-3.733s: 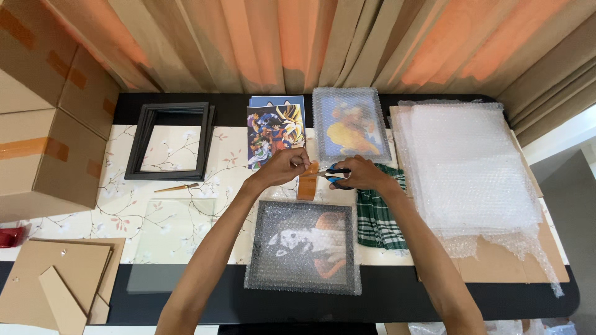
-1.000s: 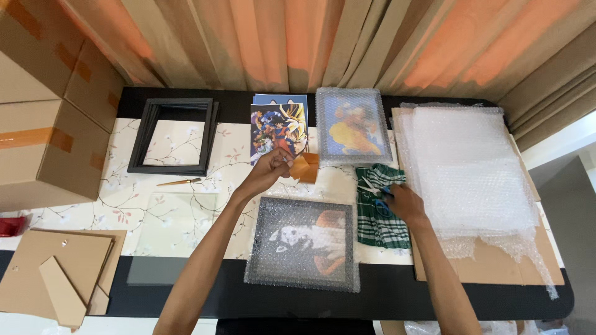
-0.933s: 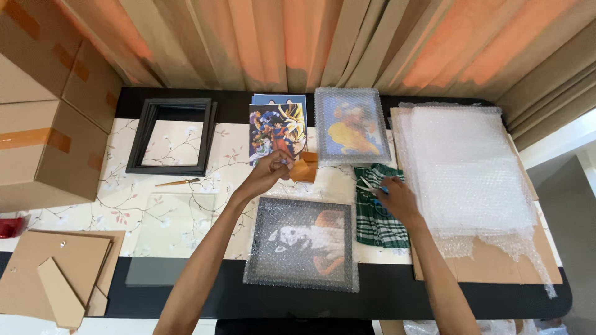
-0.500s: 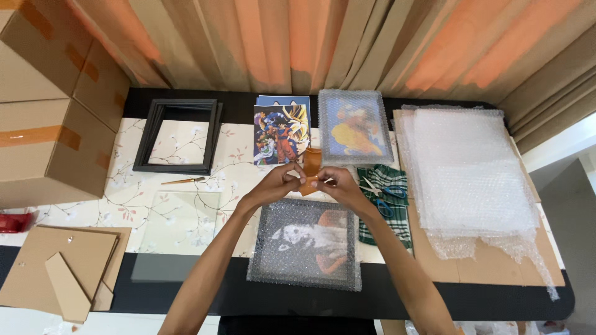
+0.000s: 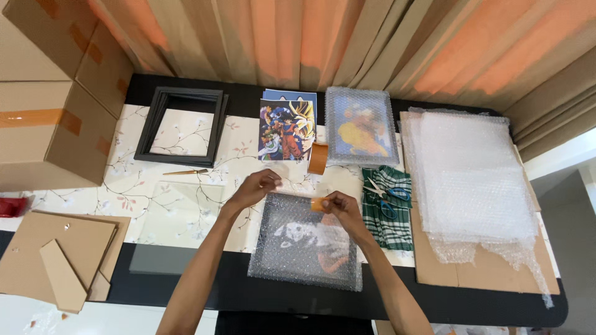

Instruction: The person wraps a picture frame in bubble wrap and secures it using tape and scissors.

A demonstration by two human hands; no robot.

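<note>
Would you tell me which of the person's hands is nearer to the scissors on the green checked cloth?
The right hand: it sits just left of the scissors, apart from them. The left hand is farther left, beyond the right one.

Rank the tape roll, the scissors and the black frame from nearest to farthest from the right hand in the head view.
From the right hand:
1. Scissors, just to its right on the green checked cloth.
2. Tape roll, above it and slightly farther.
3. Black frame, far upper left.

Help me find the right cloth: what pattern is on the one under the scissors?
Green and white checks on the cloth, clear in the head view.
</note>
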